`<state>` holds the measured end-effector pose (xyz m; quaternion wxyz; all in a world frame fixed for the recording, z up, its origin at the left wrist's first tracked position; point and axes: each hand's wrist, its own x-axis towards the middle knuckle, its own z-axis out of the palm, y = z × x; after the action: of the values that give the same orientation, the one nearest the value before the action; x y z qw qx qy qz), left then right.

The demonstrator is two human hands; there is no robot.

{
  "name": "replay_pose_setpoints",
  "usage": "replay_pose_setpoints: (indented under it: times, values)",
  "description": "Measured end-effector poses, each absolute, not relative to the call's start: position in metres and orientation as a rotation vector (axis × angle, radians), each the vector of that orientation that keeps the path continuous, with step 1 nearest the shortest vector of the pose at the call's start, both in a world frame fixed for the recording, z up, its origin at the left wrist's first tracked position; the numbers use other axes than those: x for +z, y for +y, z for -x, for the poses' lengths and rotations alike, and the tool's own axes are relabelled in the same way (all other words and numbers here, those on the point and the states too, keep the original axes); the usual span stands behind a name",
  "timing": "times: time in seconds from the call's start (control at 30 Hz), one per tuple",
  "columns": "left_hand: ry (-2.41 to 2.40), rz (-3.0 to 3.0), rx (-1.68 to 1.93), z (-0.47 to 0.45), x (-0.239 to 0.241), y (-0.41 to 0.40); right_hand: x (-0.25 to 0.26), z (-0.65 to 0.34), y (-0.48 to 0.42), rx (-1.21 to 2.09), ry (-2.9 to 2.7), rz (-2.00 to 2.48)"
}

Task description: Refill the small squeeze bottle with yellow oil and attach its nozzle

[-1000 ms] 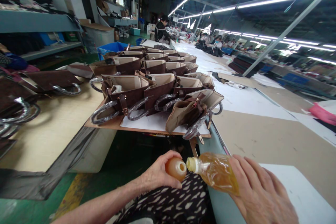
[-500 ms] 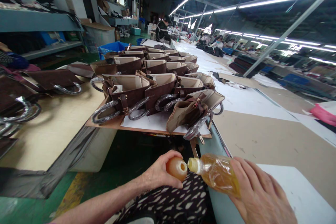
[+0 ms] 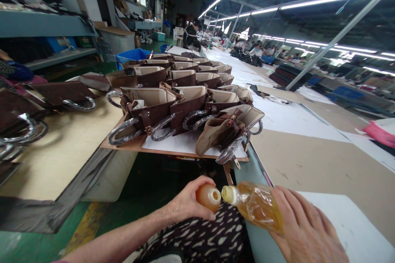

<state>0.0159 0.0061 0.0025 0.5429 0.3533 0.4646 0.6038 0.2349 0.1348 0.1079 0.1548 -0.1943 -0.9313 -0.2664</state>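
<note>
My left hand (image 3: 185, 205) grips a small round bottle (image 3: 208, 197) of amber liquid, its open mouth turned to the right. My right hand (image 3: 305, 230) holds a larger soft plastic bottle (image 3: 256, 209) of the same amber liquid, tipped on its side. The larger bottle's pale neck almost touches the small bottle's mouth. Both are held over my lap, above black-and-white patterned cloth (image 3: 203, 238).
Several brown handbags (image 3: 182, 102) with wrapped handles stand in rows on a board (image 3: 173, 148) just ahead. More bags lie on a table at the left (image 3: 61, 148). A long work table (image 3: 308, 152) runs to the right. Other people work far back.
</note>
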Motion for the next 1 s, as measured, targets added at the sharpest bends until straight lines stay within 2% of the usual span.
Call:
replay_pose_setpoints:
  times: [1.0]
  values:
    - [1.116,-0.828,1.411,-0.018,0.002,0.006,0.097,-0.24,0.135,-0.763,-2.657,0.582]
